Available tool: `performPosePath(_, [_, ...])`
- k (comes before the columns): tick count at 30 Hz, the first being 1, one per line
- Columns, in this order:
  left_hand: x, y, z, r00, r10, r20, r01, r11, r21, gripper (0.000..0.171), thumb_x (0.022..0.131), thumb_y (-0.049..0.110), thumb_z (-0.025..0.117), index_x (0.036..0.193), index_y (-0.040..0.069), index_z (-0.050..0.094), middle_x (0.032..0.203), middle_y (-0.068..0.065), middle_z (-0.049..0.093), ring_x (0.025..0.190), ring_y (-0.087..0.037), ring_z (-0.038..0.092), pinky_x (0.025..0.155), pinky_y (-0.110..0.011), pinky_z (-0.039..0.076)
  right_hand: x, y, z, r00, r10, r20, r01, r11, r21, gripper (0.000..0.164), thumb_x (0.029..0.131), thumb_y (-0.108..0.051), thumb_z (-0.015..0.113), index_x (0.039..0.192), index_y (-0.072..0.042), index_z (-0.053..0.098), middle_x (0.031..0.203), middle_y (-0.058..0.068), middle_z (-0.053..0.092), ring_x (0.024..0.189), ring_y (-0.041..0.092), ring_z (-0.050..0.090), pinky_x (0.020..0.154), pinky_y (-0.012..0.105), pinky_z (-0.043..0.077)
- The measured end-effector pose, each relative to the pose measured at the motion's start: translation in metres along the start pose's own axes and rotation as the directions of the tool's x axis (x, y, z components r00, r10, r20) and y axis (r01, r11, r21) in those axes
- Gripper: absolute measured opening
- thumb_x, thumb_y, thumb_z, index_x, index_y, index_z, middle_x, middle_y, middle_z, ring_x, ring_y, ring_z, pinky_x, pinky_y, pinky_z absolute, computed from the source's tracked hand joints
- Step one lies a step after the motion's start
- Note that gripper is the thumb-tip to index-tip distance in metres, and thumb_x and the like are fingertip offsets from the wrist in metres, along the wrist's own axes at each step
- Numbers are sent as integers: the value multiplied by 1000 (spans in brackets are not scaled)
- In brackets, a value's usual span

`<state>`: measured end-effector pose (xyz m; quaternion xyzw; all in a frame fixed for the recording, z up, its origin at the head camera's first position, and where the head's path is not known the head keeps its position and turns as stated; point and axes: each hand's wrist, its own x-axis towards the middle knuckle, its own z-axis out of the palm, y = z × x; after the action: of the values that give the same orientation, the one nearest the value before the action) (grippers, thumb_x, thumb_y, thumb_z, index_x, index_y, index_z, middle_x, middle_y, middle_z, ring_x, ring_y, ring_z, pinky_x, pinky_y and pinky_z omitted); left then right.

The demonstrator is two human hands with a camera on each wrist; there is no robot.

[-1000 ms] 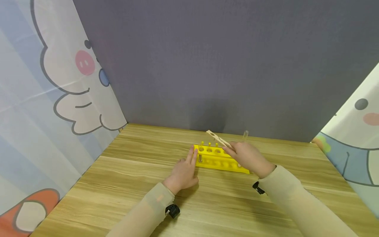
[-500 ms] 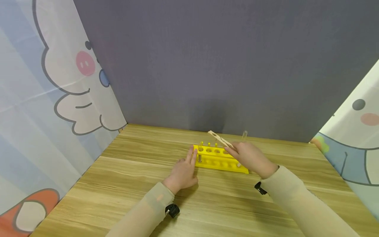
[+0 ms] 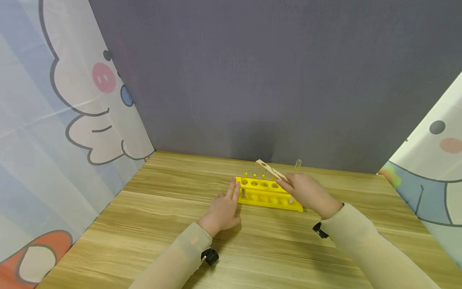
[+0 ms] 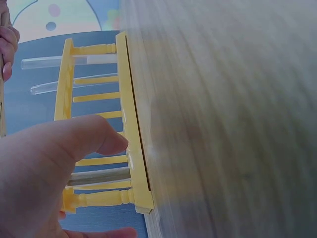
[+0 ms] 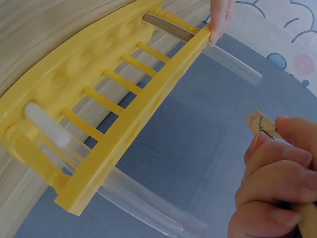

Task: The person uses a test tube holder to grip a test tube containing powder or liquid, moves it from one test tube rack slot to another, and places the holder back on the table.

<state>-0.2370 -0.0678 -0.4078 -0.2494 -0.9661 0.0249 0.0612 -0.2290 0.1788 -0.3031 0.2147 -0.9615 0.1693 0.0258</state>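
A yellow test tube rack [image 3: 268,204] stands on the table. My left hand [image 3: 221,210] rests two extended fingers on its left end, and in the left wrist view the thumb [image 4: 106,136] lies across its front. My right hand [image 3: 308,194] grips a wooden test tube clamp [image 3: 272,171] above the rack's right half, with the clamp's head pointing up and left. One test tube with grey-brown contents [image 5: 168,26] sits upright at the left end. At the right end, another tube holds white contents [image 5: 47,124]. A clear tube [image 4: 44,88] stands close beside that one.
A row of yellow pegs runs along the rack's back, seen as bars [image 5: 121,81] in the right wrist view. Behind the wooden table [image 3: 173,192] rises a grey panel [image 3: 252,80]. Cartoon-printed curtains [image 3: 29,160] flank both sides.
My right hand has drifted slightly to the right with the wooden test tube clamp. The left hand and rack have stayed almost still.
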Motion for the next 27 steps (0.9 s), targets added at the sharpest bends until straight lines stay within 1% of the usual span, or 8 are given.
performPosePath(7, [0,0,0,1000,-4,0,4,1000,-9,101,75,40,62,148,-3,8,152,-26,4,72,-23,57,86,-40,49,-2,1,-1,1000,-4,-3,4,1000,2,37,97,-35,47,74,-8,57,55,-2,40,45,10,36,45,27,34])
performPosePath(13, [0,0,-1,1000,-7,12,7,1000,-1,101,75,41,62,148,-3,7,152,-25,4,76,-25,59,87,-40,48,-4,1,-3,1000,-2,-11,2,1000,-11,32,97,-30,48,73,-9,55,54,-1,40,44,10,34,43,27,33])
performPosePath(16, [0,0,0,1000,-12,12,12,1000,-5,101,75,41,62,148,-3,7,152,-25,4,78,-25,59,88,-41,48,-5,0,-4,1000,-8,-20,8,1000,-13,34,97,-31,47,72,-9,54,55,-1,41,44,11,34,44,27,33])
performPosePath(20, [1,1,0,1000,-15,11,15,1000,-11,101,75,40,62,148,-3,7,153,-24,3,78,-26,59,88,-41,48,-6,1,-6,1000,-12,-15,12,1000,-11,35,97,-32,46,74,-8,56,56,-1,42,45,11,35,44,27,34])
performPosePath(27, [1,1,1,1000,-12,12,13,1000,-18,100,75,39,61,148,-3,7,153,-24,3,81,-27,59,89,-42,47,-7,5,-6,1000,12,8,-12,1000,-11,31,97,-29,48,76,-8,57,57,-1,43,46,11,36,45,27,34])
